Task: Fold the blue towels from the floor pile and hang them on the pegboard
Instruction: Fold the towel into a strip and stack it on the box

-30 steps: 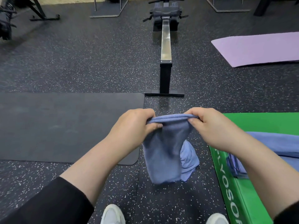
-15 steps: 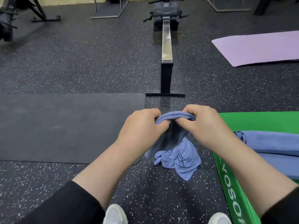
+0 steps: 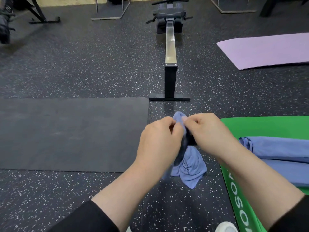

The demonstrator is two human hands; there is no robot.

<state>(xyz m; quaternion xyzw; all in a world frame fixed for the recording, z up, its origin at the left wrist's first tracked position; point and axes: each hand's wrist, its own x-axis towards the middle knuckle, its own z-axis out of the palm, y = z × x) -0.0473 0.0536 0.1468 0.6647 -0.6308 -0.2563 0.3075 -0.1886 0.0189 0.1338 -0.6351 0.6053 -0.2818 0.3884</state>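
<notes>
bunching blue towel (image 3: 178, 116) between left hand (image 3: 158, 139), right hand (image 3: 209, 131)

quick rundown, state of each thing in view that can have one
left hand: pinching the held blue towel
right hand: pinching the same towel, close beside the left
held blue towel: bunched between the hands
crumpled blue towel: loose on the floor, unfolded
blue towels on green mat: lying flat
green mat: unrolled
purple mat: unrolled
black mat: flat

Two hands (image 3: 160, 139) (image 3: 209, 133); three blue towels (image 3: 189, 166) (image 3: 275, 146) (image 3: 287, 171); three mats (image 3: 66, 131) (image 3: 267, 49) (image 3: 267, 126); one rowing machine (image 3: 170, 47).
</notes>
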